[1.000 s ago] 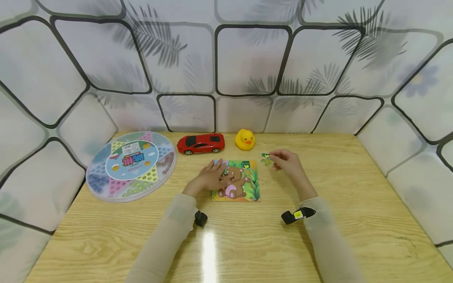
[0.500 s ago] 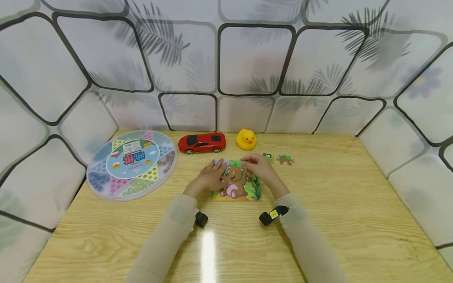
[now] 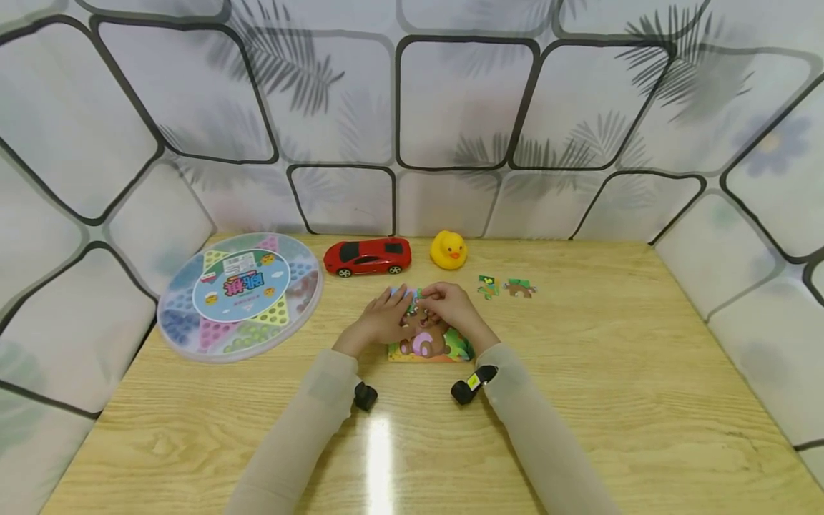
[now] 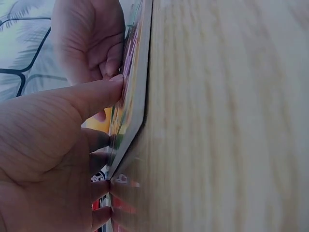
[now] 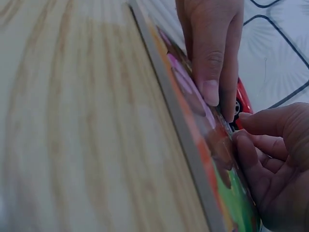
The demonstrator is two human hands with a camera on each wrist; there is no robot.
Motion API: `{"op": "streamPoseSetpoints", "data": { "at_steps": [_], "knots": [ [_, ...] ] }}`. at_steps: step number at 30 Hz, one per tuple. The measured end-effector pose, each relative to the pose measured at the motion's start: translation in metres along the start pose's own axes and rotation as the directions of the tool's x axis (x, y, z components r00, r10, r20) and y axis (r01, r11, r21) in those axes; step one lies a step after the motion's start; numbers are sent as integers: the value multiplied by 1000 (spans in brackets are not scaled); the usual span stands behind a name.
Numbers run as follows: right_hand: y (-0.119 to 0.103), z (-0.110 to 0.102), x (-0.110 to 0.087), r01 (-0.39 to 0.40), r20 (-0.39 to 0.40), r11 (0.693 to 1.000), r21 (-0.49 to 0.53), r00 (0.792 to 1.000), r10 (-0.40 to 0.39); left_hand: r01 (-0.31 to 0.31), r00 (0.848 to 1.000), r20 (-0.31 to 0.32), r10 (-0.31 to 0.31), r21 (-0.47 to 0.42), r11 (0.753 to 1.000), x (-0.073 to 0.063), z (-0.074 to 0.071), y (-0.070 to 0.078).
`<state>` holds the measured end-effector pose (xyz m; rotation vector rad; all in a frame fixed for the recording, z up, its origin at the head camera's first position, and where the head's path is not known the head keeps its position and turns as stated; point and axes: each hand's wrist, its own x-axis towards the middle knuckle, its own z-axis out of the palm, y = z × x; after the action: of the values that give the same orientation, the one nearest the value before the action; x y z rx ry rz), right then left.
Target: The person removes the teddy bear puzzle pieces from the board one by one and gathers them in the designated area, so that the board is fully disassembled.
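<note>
A square bear jigsaw puzzle (image 3: 421,346) lies on the wooden table in front of me. My left hand (image 3: 384,318) rests on its left side, fingers straight and spread, covering that part of the picture. In the left wrist view the thumb (image 4: 99,94) presses on the puzzle's face. Over the upper part, my right hand (image 3: 453,304) has thumb and index fingertips together. They pinch a small puzzle piece (image 3: 413,307), mostly hidden by the fingers. In the right wrist view these fingertips (image 5: 244,140) are right at the puzzle's surface, close to the left fingers.
Two loose puzzle pieces, one green (image 3: 488,286) and one brown (image 3: 518,288), lie right of the puzzle. Behind it stand a red toy car (image 3: 368,257) and a yellow rubber duck (image 3: 448,250). A round Chinese checkers board (image 3: 239,297) lies to the left. Patterned fabric walls enclose the table.
My right hand has moved left from beside the loose pieces to the puzzle's upper middle, near the left fingers. The brown piece has come into view. My left hand has stayed in place.
</note>
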<state>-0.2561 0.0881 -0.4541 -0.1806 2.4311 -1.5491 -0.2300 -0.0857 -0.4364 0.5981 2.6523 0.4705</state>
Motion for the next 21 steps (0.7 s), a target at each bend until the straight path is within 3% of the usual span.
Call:
{"op": "streamPoseSetpoints", "data": {
  "at_steps": [6, 13, 21],
  "knots": [
    [2, 2, 4, 26, -11, 992, -120, 1000, -27, -44, 999, 17, 44, -25, 999, 2, -2, -7],
    [4, 7, 3, 40, -33, 983, -177, 998, -46, -117, 992, 41, 120, -78, 990, -2, -6, -22],
    [2, 9, -1, 31, -55, 981, -192, 998, -42, -74, 997, 35, 74, -15, 997, -7, -9, -23]
  ]
}}
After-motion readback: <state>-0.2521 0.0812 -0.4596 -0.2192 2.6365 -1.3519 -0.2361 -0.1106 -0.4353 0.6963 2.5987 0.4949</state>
